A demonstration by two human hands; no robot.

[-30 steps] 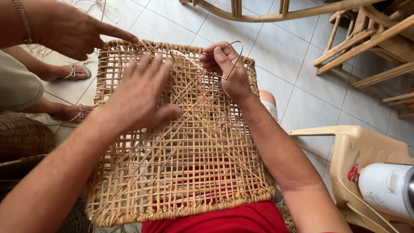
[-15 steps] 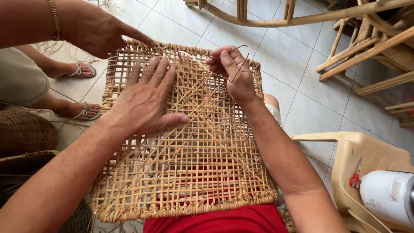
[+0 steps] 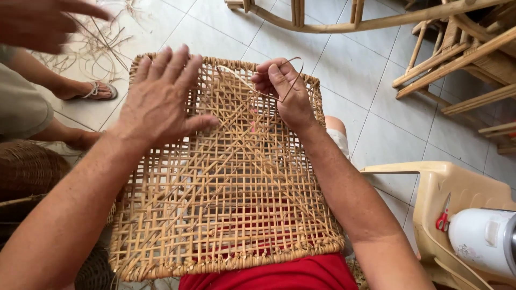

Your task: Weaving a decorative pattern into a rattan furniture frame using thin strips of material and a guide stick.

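A square woven cane panel (image 3: 226, 215) rests on my lap, its open lattice tan over my red clothing. My left hand (image 3: 158, 102) lies flat on its upper left part, fingers spread, holding nothing. My right hand (image 3: 285, 91) is at the panel's far edge, pinching a thin cane strand (image 3: 252, 86) that loops up over the fingers and runs back into the weave. Another person's hand (image 3: 43, 24) hovers blurred above the far left corner, not touching the panel.
The other person's sandalled feet (image 3: 88, 91) stand on the tiled floor at left beside loose cane strips (image 3: 107, 37). A dark woven basket (image 3: 27, 169) sits lower left. Wooden chair frames (image 3: 457, 59) fill the upper right. A beige plastic chair (image 3: 446, 185) holds red scissors (image 3: 443, 217) and a white appliance (image 3: 484, 239).
The other person's hand has lifted off the panel's far left corner and drawn back to the left. My left hand has slid slightly towards the far edge. My right hand keeps the strand.
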